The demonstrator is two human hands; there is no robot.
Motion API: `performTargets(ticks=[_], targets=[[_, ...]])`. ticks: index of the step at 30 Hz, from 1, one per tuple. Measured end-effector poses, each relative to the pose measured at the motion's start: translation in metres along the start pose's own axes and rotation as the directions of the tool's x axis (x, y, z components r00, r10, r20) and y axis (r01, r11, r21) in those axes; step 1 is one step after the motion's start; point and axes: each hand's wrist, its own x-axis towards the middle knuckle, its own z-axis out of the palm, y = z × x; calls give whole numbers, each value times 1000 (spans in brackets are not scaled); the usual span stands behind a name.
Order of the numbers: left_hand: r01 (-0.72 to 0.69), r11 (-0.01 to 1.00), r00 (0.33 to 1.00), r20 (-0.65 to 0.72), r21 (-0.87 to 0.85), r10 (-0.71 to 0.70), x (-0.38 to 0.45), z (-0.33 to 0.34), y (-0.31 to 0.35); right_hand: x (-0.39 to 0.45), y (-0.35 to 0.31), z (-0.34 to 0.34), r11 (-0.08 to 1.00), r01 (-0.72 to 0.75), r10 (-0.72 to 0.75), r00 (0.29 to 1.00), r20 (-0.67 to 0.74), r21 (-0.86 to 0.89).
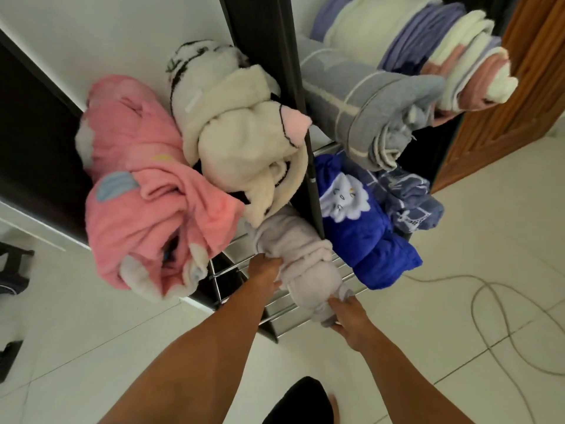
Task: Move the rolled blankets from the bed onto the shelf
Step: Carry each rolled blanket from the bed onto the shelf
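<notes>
Hands are gripping a pale grey rolled blanket [298, 264] on the shelf rails [275, 310]: left hand [265, 269] clutching its side, right hand [348, 316] pinching its near end; blue blanket [363, 237] lying just beyond the right hand.

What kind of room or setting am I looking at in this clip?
Probably a home bedroom or storage corner: a dark open shelf rack loaded with rolled blankets such as the pink one, a white tiled floor, and a wooden door beside it.
</notes>
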Motion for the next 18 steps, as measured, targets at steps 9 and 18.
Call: performTargets(ticks=[9, 18], targets=[[-271, 945, 934, -187, 185, 304, 9, -2, -7, 3, -8, 12, 998, -21, 20, 1000, 7, 65], [-304, 907, 952, 131, 292, 277, 20, -22, 15, 24, -34, 55, 999, 22, -25, 998, 59, 44]])
